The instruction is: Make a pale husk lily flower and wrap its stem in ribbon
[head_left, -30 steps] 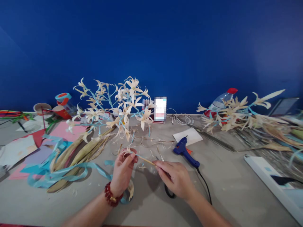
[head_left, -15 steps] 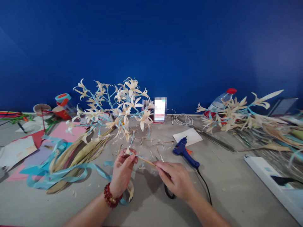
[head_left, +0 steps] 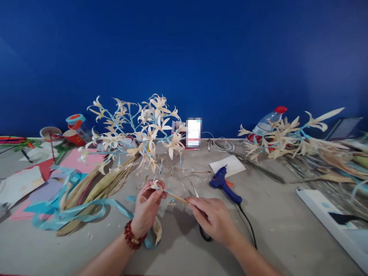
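My left hand (head_left: pixel 148 205), with a red bead bracelet on its wrist, pinches a small cream-coloured artificial flower (head_left: pixel 155 185) at its base. From the flower a thin line, blue near the petals, runs to a slim tan stick (head_left: pixel 180 199). My right hand (head_left: pixel 214 218) is closed on the stick's other end; whether stick and blue part are one piece I cannot tell. Beneath my right hand lie scissors (head_left: pixel 206 234), mostly hidden, one dark handle loop showing. A blue glue gun (head_left: pixel 222 182) rests just beyond that hand, and blue ribbon (head_left: pixel 109 203) lies left of my left hand.
Sprays of cream flowers (head_left: pixel 158 105) on blue stems stand at the back. More flowers (head_left: pixel 284 134) lie right, beside a red-capped bottle (head_left: pixel 268 122). Dried husks (head_left: pixel 100 191) and coloured paper (head_left: pixel 83 159) are left. A white power strip (head_left: pixel 324 214) lies right; a lit phone (head_left: pixel 194 132) stands behind.
Both hands stay nearly in place, with the flower and stick still between them. The flower's petals have turned slightly; the whole view has shifted a little.
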{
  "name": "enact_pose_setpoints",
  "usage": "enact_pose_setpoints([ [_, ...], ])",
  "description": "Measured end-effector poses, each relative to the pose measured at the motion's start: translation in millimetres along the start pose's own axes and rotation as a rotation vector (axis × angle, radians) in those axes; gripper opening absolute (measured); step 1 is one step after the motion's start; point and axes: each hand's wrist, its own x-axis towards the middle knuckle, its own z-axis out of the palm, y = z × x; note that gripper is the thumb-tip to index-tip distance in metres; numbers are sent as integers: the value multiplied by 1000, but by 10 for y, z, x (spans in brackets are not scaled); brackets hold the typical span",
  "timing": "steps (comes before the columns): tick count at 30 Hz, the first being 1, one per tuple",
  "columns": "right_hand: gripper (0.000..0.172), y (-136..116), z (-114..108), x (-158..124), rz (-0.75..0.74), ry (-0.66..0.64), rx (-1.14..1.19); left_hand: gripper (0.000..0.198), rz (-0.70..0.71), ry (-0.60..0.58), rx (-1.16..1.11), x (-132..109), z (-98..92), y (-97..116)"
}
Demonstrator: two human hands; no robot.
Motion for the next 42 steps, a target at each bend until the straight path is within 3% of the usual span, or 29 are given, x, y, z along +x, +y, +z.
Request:
enact_pose_setpoints([
  [18, 25, -23, -42, 40, 44, -14, 88, 14, 6, 0, 35, 4, 16, 21],
  [42, 26, -28, -109, 109, 192, -195, 298, 10, 38, -20, 59, 9, 14, -5],
])
